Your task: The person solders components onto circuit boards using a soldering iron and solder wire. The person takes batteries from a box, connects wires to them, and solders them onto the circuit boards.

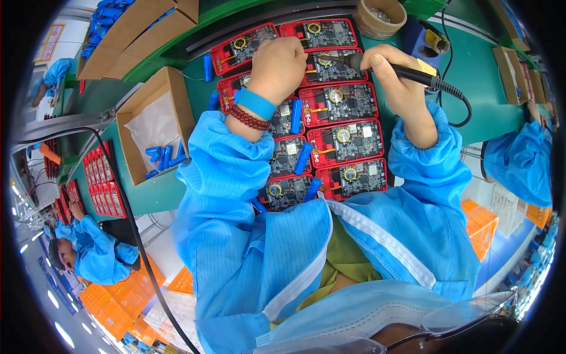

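Note:
My right hand grips a soldering iron by its handle, the tip pointing left over a circuit board in a red case in the second row from the back. At that board's left end, my left hand is closed with fingertips pinched together; whatever they hold is hidden. Two columns of red cases run toward me, each with a dark circuit board and a round yellow-rimmed part. Blue cylindrical battery cells lie along the left column, partly covered by my left forearm.
An open cardboard box with blue cells stands left on the green bench. Behind are a round tub and a blue iron stand. The iron's black cable loops right. Co-workers in blue sit left and right.

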Tool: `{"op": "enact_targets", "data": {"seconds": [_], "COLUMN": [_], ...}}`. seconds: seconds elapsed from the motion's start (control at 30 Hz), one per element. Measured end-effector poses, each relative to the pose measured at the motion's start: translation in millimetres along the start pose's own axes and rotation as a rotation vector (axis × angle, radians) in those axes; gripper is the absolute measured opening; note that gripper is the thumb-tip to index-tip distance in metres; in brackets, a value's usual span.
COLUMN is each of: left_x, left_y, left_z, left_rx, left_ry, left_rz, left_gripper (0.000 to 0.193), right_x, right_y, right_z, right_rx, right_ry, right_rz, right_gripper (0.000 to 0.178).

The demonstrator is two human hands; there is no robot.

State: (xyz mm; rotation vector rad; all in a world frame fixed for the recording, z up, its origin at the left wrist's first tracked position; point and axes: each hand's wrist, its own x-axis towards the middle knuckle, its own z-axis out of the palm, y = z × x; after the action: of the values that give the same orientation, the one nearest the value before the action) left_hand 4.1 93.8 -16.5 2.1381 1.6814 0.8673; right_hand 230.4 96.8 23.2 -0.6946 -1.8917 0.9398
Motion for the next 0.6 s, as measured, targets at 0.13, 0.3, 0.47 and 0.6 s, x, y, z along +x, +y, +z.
{"op": "enact_targets", "data": {"seconds": [0.13, 0.3, 0.47, 0.6], "left_x": [-0.7, -0.8, -1.3, -1.1], "left_y": [-0.9, 0.1, -2.7, -1.7], "left_z": [2.4, 2.2, 4.9, 5.2], "left_rx": [0.001, -0.007, 0.016, 0.032], "left_ry": [0.01, 0.008, 0.03, 0.026], "left_rz": [-0.021, -0.021, -0.005, -0.001], "left_gripper": [0.015, 0.015, 0.015, 0.015], "right_x": [1.3, 1.8, 1.9, 1.3], "right_y": [3.0, 3.0, 2.0, 1.9], "right_z": [2.2, 3.1, 3.5, 3.4], "right_rx": [-0.019, -0.025, -0.045, -0.05], "right_ry": [0.0, -0.007, -0.034, -0.041], "right_rz": [-0.005, 0.018, -0.007, -0.035], "right_gripper": [0.021, 0.022, 0.019, 0.017]}}
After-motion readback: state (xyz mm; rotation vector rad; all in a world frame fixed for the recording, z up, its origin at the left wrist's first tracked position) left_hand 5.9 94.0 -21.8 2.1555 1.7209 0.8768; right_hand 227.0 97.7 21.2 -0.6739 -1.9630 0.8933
